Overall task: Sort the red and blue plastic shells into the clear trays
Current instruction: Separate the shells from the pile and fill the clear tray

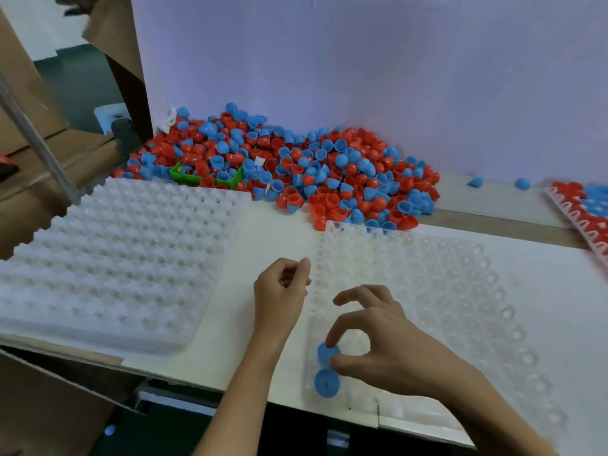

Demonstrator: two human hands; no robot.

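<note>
1. A blue shell [328, 353] is being pinched between thumb and forefinger of the right hand [378, 340], low and centre in the frame, and is set into a pocket at the near left corner of the clear tray [460, 291].
2. A second blue shell [326, 384] is seen already seated dome up in the pocket just below it; the two look to be touching or nearly so.
3. The left hand [283, 287] is held just left of the tray's edge, fingers curled; whether anything is pinched there cannot be told.
4. The rest of this tray is seen unfilled, its rows running away toward the upper right.
5. The mixed pile of red and blue shells [296, 169] is heaped at upper centre, well beyond both hands, straight up the frame from them; the left hand is judged slightly nearer to it.
6. A green bin [184, 178] is half buried in the pile's left side.
7. A stack of spare trays [115, 258] is parked at left.
8. A filled tray [585, 212] is glimpsed at the right edge.
</note>
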